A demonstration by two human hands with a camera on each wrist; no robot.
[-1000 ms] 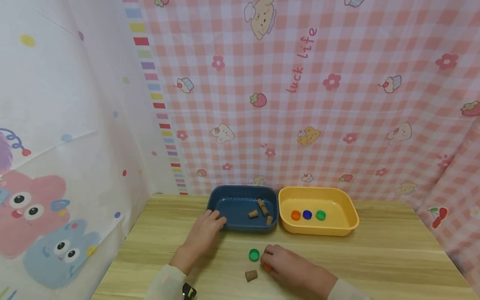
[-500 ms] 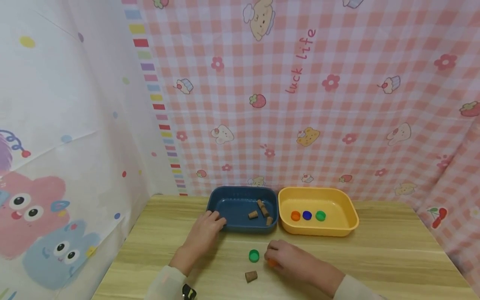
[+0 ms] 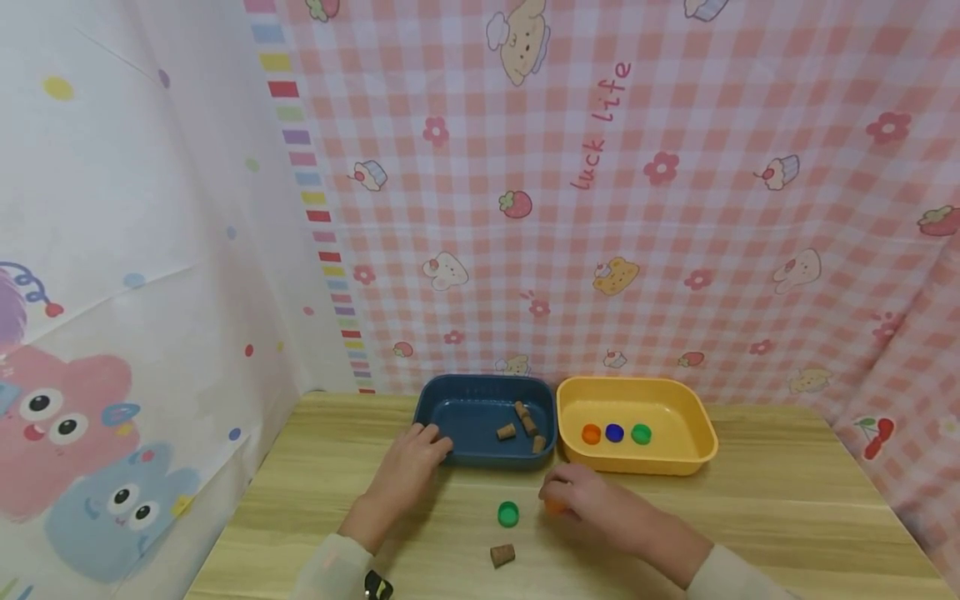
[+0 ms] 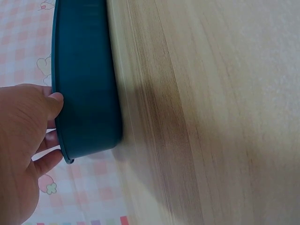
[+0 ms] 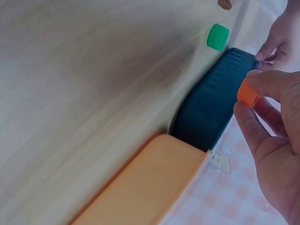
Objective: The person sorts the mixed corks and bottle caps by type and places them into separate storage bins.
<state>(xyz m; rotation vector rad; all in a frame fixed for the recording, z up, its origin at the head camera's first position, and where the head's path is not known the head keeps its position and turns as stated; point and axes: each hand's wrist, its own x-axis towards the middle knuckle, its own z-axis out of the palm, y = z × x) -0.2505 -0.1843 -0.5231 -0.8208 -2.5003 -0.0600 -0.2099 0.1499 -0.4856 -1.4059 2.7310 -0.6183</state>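
Observation:
Between thumb and fingers my right hand [image 3: 592, 504] pinches an orange bottle cap [image 5: 248, 93], held in front of the yellow tray [image 3: 637, 466]. My left hand [image 4: 23, 145] grips the near left rim of the dark blue tray [image 4: 86, 79], thumb outside and fingertips over the edge. Several corks [image 3: 506, 432] lie in the blue tray. Inside the yellow one sit an orange cap [image 3: 591, 434], a blue cap [image 3: 614, 432] and a green cap [image 3: 641, 433]. On the table, a green bottle cap [image 3: 507, 514] and a cork [image 3: 502, 555] lie between my hands.
The two trays stand side by side at the back of the wooden table [image 3: 780, 500]. Right behind them hangs a pink checked cloth [image 3: 480, 317]. A white printed cloth [image 3: 150, 275] hangs at the left. A small black object [image 3: 378, 585] shows by my left sleeve.
My right hand has lifted the orange cap from beside the green cap and moved it back and right, closer to the yellow tray. The left hand stays on the blue tray's rim.

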